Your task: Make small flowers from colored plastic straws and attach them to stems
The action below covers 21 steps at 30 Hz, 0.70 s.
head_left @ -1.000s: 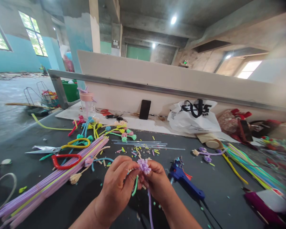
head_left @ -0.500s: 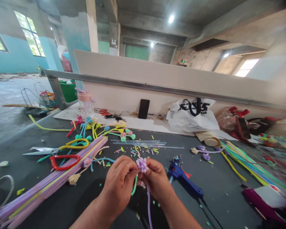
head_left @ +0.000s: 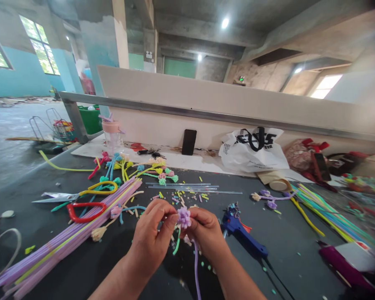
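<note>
We see both hands meeting low in the middle of the view, above a dark grey work table point(head_left: 287, 246). The right hand point(head_left: 206, 233) has its fingers closed around a small lilac flower made of fuzzy pipe cleaner point(head_left: 184, 216), which stands up between the two hands; its thin lilac stem point(head_left: 196, 271) hangs down toward the camera. The left hand point(head_left: 151, 237) has thumb and fingers pinched together at the left side of the flower, and a short green pipe cleaner piece point(head_left: 176, 246) hangs under this hand.

Just beside the right hand lies a blue glue gun point(head_left: 242, 233) on the table. On the left lies a long bundle of lilac and yellow pipe cleaners point(head_left: 65, 237), and near it scissors with yellow handles point(head_left: 78, 193) and a red loop handle point(head_left: 86, 210). Behind the hands we see small cut pieces and a group of finished colourful flowers point(head_left: 137, 168). At the back a black phone point(head_left: 189, 141) leans on the white wall, with a white plastic bag point(head_left: 253, 152) beside it.
</note>
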{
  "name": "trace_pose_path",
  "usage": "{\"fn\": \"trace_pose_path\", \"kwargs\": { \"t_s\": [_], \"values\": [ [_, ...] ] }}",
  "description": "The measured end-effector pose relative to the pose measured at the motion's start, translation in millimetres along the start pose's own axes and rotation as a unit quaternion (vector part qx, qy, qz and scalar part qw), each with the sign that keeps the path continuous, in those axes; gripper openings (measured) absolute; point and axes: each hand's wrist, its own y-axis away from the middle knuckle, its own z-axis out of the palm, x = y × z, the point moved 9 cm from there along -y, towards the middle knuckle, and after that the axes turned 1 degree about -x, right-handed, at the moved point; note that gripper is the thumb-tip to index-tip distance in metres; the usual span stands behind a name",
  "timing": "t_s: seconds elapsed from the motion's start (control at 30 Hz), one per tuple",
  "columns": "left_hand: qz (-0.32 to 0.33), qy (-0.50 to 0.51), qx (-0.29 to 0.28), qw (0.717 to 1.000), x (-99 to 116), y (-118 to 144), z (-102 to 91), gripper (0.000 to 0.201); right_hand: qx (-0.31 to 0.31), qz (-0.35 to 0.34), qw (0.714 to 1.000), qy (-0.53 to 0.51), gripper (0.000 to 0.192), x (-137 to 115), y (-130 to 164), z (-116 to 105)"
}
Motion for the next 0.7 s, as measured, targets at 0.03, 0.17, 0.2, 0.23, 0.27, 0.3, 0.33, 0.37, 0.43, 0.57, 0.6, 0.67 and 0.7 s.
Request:
{"fn": "trace_pose_path", "kwargs": {
  "t_s": [0.03,0.17,0.2,0.23,0.27,0.3,0.33,0.37,0.43,0.57,0.6,0.67,0.7],
  "values": [
    [-0.006,0.0,-0.003,1.0,-1.4,-0.6,0.7,0.009,-0.006,-0.011,1.0,0.022,0.018,-3.5,-0.1,0.9],
    [-0.028,0.003,-0.017,0.999,-4.5,-2.0,3.8,0.01,-0.026,-0.03,0.998,0.055,0.017,-11.0,-0.4,5.2],
    [-0.034,0.007,-0.021,0.999,-4.9,-2.2,4.3,0.011,-0.026,-0.03,0.998,0.054,0.017,-11.3,-0.5,5.1],
    [-0.042,0.01,-0.025,0.999,-5.4,-2.5,4.5,0.013,-0.023,-0.028,0.998,0.05,0.017,-10.9,-0.5,4.6],
    [-0.05,0.014,-0.028,0.998,-5.9,-2.8,4.6,0.014,-0.022,-0.024,0.998,0.044,0.017,-9.8,-0.5,4.0],
    [-0.058,0.017,-0.031,0.998,-6.3,-3.3,4.4,0.015,-0.02,-0.019,0.999,0.039,0.017,-8.2,-0.5,3.2],
    [-0.063,0.018,-0.034,0.997,-6.4,-3.9,4.2,0.015,-0.019,-0.013,0.999,0.032,0.017,-6.3,-0.4,2.4],
    [-0.066,0.018,-0.036,0.997,-6.4,-4.8,3.8,0.016,-0.018,-0.007,0.999,0.026,0.017,-4.2,-0.3,1.6],
    [-0.067,0.014,-0.04,0.997,-6.1,-6.5,3.5,0.016,-0.015,0.001,1.0,0.017,0.016,-0.2,-0.2,-0.3],
    [-0.049,-0.01,-0.04,0.998,-5.3,-8.1,3.0,0.014,-0.019,0.01,1.0,0.003,0.016,6.8,-0.3,-2.1],
    [-0.044,-0.016,-0.039,0.998,-5.1,-7.8,2.9,0.014,-0.021,0.011,1.0,-0.002,0.016,8.0,-0.3,-2.1],
    [-0.037,-0.022,-0.039,0.998,-4.7,-6.6,3.1,0.014,-0.02,0.01,1.0,-0.013,0.016,9.3,-0.2,-2.6],
    [-0.035,-0.023,-0.04,0.998,-4.6,-5.8,3.6,0.014,-0.018,0.008,1.0,-0.016,0.015,9.5,-0.1,-3.0]
  ]
}}
